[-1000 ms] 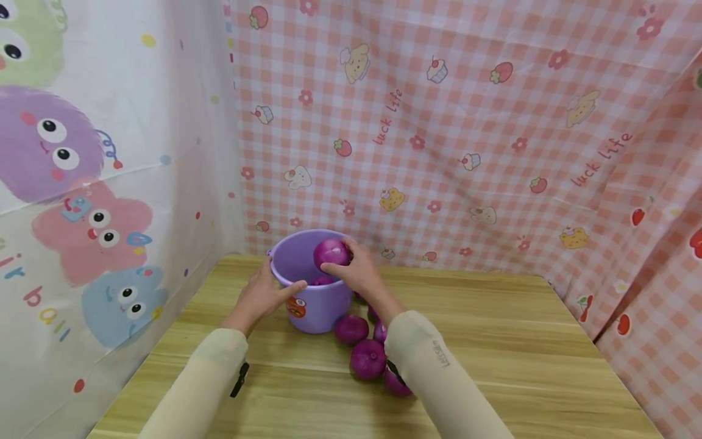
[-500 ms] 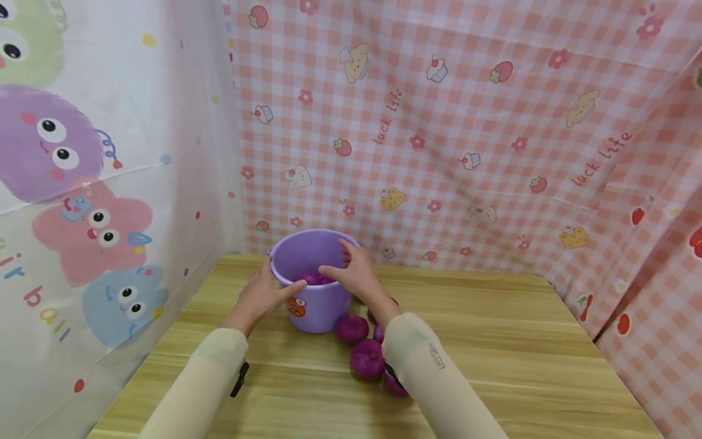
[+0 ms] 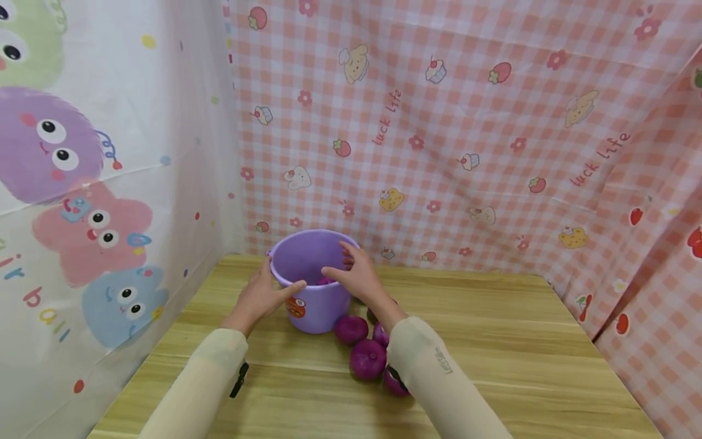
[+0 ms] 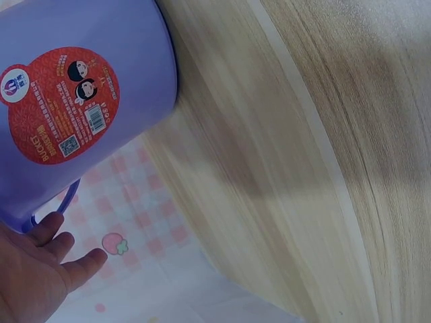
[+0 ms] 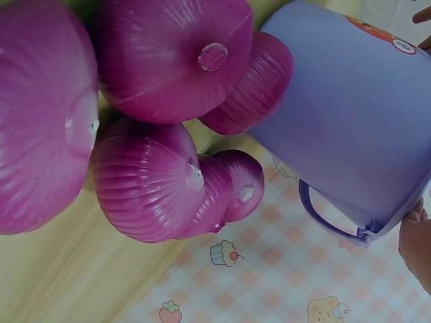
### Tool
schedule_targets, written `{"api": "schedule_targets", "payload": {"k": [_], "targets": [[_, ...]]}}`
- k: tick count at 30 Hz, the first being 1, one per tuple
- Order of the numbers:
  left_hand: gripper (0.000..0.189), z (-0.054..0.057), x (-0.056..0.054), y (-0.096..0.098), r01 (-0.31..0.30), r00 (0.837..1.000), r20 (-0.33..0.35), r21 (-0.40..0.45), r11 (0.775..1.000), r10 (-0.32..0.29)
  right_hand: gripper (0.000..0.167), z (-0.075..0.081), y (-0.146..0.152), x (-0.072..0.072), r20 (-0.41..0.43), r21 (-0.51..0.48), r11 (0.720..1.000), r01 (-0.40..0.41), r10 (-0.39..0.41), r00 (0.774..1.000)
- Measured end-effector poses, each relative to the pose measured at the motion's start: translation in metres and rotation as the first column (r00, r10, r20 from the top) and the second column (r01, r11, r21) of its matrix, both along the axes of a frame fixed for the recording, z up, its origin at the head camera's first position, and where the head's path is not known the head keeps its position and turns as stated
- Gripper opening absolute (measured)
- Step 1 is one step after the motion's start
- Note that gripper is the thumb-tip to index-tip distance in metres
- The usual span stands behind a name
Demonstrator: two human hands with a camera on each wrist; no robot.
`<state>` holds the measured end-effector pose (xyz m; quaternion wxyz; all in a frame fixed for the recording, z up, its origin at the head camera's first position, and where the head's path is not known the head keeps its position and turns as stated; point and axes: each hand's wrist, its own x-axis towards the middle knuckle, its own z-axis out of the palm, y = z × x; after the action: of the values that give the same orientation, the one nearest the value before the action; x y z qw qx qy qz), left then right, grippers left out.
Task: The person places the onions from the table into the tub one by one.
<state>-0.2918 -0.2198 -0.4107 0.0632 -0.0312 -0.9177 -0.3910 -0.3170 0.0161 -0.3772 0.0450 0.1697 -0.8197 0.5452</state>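
A purple bucket (image 3: 315, 308) stands on the table, and a bit of a purple onion (image 3: 325, 281) shows low inside it. My left hand (image 3: 259, 299) rests at the bucket's left side, thumb along the front rim; in the left wrist view its fingers (image 4: 82, 268) spread loosely beside the bucket handle (image 4: 70, 196). Over the right rim my right hand (image 3: 359, 277) is spread with nothing in its grasp, thumb and fingers apart. Several purple onions, one with its root end up (image 3: 368, 360), lie right of the bucket, partly hidden under my right forearm.
The wooden table (image 3: 493, 341) reaches back to a pink checked cloth (image 3: 466, 122). A white cloth with cartoon figures (image 3: 181, 152) hangs along the left. In the right wrist view the onions (image 5: 148, 178) crowd close to the bucket wall (image 5: 343, 101).
A second ago my right hand held an onion over the bucket's mouth; it let go and the onion dropped inside. The left hand has stayed at the rim.
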Motion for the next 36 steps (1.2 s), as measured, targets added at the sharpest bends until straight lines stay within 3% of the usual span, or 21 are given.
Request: {"api": "schedule_targets", "payload": {"k": [21,36], "targets": [[0.126,-0.003,-0.003,0.0,-0.032,0.999,0.007,-0.029,0.999,0.032,0.068,-0.018,0.041,0.016,0.02,-0.161,0.985,-0.055,0.059,0.998],[0.128,0.0,-0.002,0.0,-0.023,1.0,0.001,-0.016,1.0,0.023,0.066,-0.045,0.107,0.032,0.081,-0.061,0.997,-0.044,0.049,0.996]]}}
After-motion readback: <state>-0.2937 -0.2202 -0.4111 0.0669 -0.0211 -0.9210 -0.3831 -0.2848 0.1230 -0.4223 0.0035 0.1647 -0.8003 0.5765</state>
